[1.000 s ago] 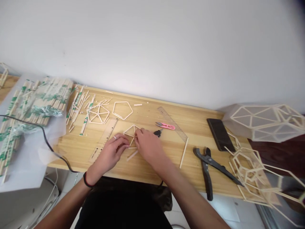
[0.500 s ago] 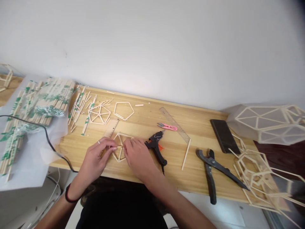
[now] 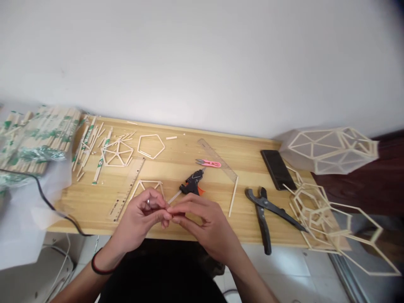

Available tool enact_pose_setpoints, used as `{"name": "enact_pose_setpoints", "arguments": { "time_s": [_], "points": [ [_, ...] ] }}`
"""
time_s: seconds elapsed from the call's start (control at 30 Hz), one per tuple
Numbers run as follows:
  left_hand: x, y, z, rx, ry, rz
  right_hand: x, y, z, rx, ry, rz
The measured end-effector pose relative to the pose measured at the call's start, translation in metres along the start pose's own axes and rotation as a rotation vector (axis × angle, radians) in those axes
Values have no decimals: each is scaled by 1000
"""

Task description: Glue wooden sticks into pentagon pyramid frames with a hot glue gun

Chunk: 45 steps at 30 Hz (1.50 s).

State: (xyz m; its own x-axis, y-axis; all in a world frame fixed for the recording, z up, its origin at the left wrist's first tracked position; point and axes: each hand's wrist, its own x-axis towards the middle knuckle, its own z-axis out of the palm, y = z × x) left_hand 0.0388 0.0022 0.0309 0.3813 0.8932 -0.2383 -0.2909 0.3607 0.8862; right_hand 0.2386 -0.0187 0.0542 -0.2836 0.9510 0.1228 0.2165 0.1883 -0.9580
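Observation:
My left hand (image 3: 142,216) and my right hand (image 3: 203,219) meet fingertip to fingertip above the front of the wooden table. Both are pinched closed; what lies between the fingertips is too small to make out. Partly hidden behind my left hand is a wooden stick frame (image 3: 151,182) lying on the table. Just beyond my right hand sits a black glue gun (image 3: 193,182) with an orange trigger, its glue stick pointing toward my fingers. A clear ruler (image 3: 129,189) lies left of the frame.
Bundled chopsticks (image 3: 53,130), loose sticks (image 3: 91,145) and two pentagon frames, one empty (image 3: 151,135), lie left. Right of centre are pink snips (image 3: 211,163), another ruler (image 3: 217,160), a stick (image 3: 233,196), large pliers (image 3: 263,210), a phone (image 3: 277,169) and stick structures (image 3: 331,219). A cable (image 3: 47,202) crosses left.
Both hands have lifted off the stick frame and come together nearer to me, fingertips touching. The view has shifted to the right, and the left ruler is now more exposed.

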Motion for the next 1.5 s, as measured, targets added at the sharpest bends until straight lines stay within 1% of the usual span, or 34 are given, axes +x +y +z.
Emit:
{"name": "enact_pose_setpoints", "arguments": {
  "time_s": [0.1,0.17,0.23,0.33,0.43,0.53,0.67,0.8,0.87,0.9,0.97,1.0,1.07,1.1,1.13,1.17,1.2,1.23,1.3,1.4,1.5],
  "points": [
    [-1,1,7,-39,-20,-8,-3,2,-1,83,35,34],
    [-2,3,9,16,-26,38,-4,3,-2,150,51,60],
    [-4,7,9,163,-62,159,-6,3,-3,237,60,98],
    [-5,15,6,448,-167,384,-10,3,-6,340,29,195],
    [-5,21,6,611,-238,510,-12,4,-8,412,-15,264],
    [-5,23,9,646,-274,552,-14,5,-11,454,-26,288],
    [-5,21,14,626,-311,559,-18,7,-14,470,-32,318],
    [-4,19,18,645,-315,550,-22,5,-10,459,-21,345],
    [-3,18,20,657,-306,534,-23,2,-12,385,-13,310],
    [-3,17,21,662,-302,522,-25,2,-17,312,-11,283],
    [-1,15,23,653,-289,492,-35,5,-37,73,25,238],
    [0,14,24,631,-277,475,-45,10,-52,-120,99,233],
    [3,11,23,560,-238,433,-71,28,-88,-548,366,288],
    [5,9,22,521,-213,410,-88,40,-106,-740,446,335],
    [6,6,21,484,-190,388,-105,53,-122,-908,498,408],
    [7,5,21,451,-171,368,-122,67,-136,-1044,506,495],
    [9,3,20,421,-160,351,-138,80,-147,-1132,469,570],
    [10,2,20,391,-156,339,-151,92,-154,-1189,420,609],
    [12,1,20,344,-162,322,-167,108,-160,-1262,348,596],
    [12,2,23,319,-184,315,-169,115,-159,-1298,315,562],
    [11,5,24,313,-216,331,-157,107,-159,-1249,318,567]
  ]
}}
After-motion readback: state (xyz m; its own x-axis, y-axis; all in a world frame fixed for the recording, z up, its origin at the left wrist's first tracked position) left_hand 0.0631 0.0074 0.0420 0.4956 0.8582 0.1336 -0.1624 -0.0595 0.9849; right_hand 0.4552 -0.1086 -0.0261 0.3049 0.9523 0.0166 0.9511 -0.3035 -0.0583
